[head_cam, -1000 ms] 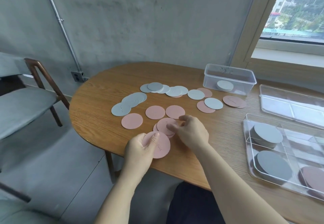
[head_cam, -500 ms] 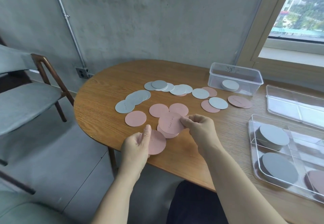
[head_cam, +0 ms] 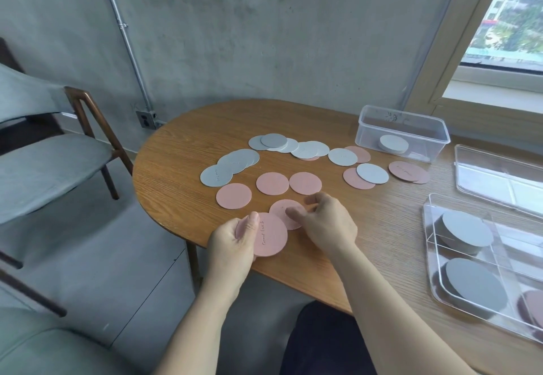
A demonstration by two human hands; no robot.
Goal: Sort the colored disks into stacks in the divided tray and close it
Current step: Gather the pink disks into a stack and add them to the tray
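Held: a pink round card disk (head_cam: 271, 238), possibly several stacked, gripped by the left hand (head_cam: 232, 242) with the thumb pressed on top, at the near edge of the oval wooden table (head_cam: 188, 145). The right hand (head_cam: 329, 225) pinches the rim of a second pink disk (head_cam: 283, 211) lying just beside it. The open clear plastic divided tray (head_cam: 429, 245) sits well apart to the right and holds grey disk stacks (head_cam: 467, 232).

Risks, as judged: the thin flat disk may slip the pinch, and the held stack may fan out and drop to the floor if the thumb eases.
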